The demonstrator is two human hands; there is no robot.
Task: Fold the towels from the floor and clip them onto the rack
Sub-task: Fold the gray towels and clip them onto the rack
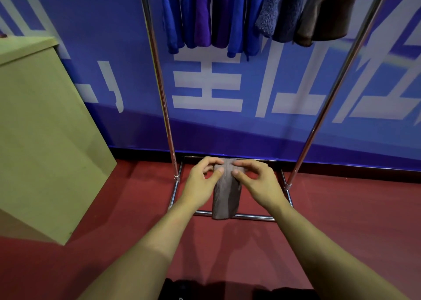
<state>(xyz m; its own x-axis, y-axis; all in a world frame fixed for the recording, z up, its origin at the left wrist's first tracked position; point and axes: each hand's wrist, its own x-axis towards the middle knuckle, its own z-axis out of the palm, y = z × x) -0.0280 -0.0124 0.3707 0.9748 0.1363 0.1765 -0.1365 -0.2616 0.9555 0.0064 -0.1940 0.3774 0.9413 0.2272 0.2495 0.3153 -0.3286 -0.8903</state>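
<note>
We held a folded grey-brown towel (225, 192) up in front of us, its top edge pinched between both hands while the rest hung straight down in a narrow strip. Our left hand (202, 181) gripped the upper left corner, thumb on the near face and fingers (210, 161) curled over the top edge. Our right hand (257, 179) gripped the upper right corner the same way, thumb pressed to the near face and fingers curled round the back. The two thumbs lay close together, almost touching, on the towel's upper part.

The towel hung in front of the base frame of the metal rack (255, 217), its lower end crossing the near bar of that frame in our view; whether it touched the bar we could not tell. The red floor (341, 208) spread beneath the rack and our arms.

Higher up, a row of towels already hung from the rack: several blue towels (173, 17) on the left, a purple towel (202, 14) among them, a fuzzy blue-grey towel (275, 10) further right, and a brown towel (328, 14) at the right end. Behind the rack stood a blue banner (227, 126) with large white characters. At the left stood a pale wooden cabinet (45, 128).
</note>
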